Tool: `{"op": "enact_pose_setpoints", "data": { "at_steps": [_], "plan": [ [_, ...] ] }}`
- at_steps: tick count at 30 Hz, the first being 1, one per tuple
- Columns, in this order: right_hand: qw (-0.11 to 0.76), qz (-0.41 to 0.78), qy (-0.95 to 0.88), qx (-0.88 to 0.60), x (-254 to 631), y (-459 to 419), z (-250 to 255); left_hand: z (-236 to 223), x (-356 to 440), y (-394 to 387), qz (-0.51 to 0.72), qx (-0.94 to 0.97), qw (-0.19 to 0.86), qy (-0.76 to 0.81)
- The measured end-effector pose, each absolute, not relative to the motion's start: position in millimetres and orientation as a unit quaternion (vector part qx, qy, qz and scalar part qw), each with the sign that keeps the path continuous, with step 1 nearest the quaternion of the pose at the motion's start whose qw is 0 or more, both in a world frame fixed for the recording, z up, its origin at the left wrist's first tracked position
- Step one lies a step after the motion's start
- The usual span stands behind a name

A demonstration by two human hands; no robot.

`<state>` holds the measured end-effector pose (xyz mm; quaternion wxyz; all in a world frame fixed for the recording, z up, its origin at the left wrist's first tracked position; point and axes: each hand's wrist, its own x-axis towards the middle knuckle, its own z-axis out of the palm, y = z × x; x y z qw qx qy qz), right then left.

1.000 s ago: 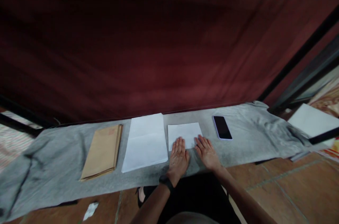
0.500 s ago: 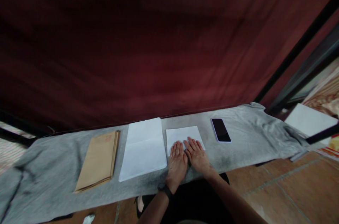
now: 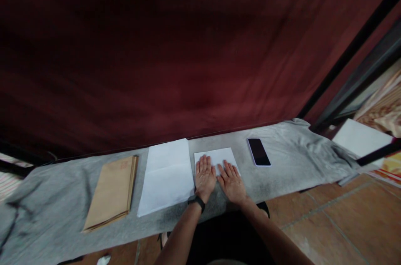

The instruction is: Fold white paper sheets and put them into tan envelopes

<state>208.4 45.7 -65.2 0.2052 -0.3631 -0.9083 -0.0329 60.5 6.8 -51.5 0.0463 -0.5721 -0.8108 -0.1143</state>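
Observation:
Under both palms lies a small white sheet of paper (image 3: 220,156), apparently folded, on the grey cloth. My left hand (image 3: 205,176) rests flat on its left part with fingers stretched forward and a dark band on the wrist. Flat on the sheet's right part is my right hand (image 3: 231,182), its fingers spread. Neither hand grips anything, and the paper's near edge is covered by them. Just left of my left hand is a stack of larger white paper (image 3: 167,177) with a crease across the middle.
Brown envelopes (image 3: 111,192) are stacked farther left. A phone (image 3: 259,152) with a pale purple edge lies to the right. The grey cloth (image 3: 291,152) covers a narrow bench against a dark red panel (image 3: 188,56). Tiled floor (image 3: 338,215) shows below.
My left hand has slid forward and left over the small sheet, away from my right hand. The right hand stays on the paper. The whole view has shifted slightly.

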Motion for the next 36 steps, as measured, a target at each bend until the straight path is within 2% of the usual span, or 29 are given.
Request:
{"op": "enact_pose_setpoints", "data": {
  "at_steps": [12,21,26,36],
  "plan": [
    [0.213,-0.053,-0.881,-0.419,242,48,-81,-45,61,11,-0.122,-0.507,0.042,-0.853],
    [0.204,-0.052,-0.88,-0.425,242,47,-79,-47,86,-40,-0.134,-0.636,0.045,-0.759],
    [0.207,-0.049,-0.879,-0.427,243,47,-77,-53,93,-71,-0.132,-0.634,0.073,-0.759],
    [0.224,-0.046,-0.881,-0.415,245,48,-76,-43,95,-72,-0.145,-0.632,0.076,-0.758]
  ]
}}
